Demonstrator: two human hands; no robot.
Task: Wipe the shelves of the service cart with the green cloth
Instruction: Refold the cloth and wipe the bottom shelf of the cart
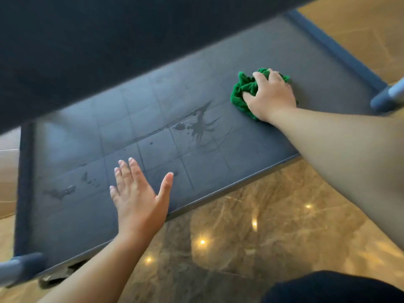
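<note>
I work from one view only, the wide-angle camera worn on the head. It faces forward and steeply down, rolled so the cart's lower shelf (218,88) runs diagonally across the frame. It sits close: a dark, blurred upper shelf (109,40) blocks the top left. The left forearm (98,265) reaches in from the bottom edge, the right forearm (338,149) from the right, and the floor (262,215) fills the lower right.

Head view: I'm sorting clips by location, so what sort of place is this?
Probably a hotel, restaurant or similar serviced building. The floor is polished and marble-look, and a dark service cart stands on it, its shelf bearing wet splashes while the right hand grips a green cloth there.
</note>
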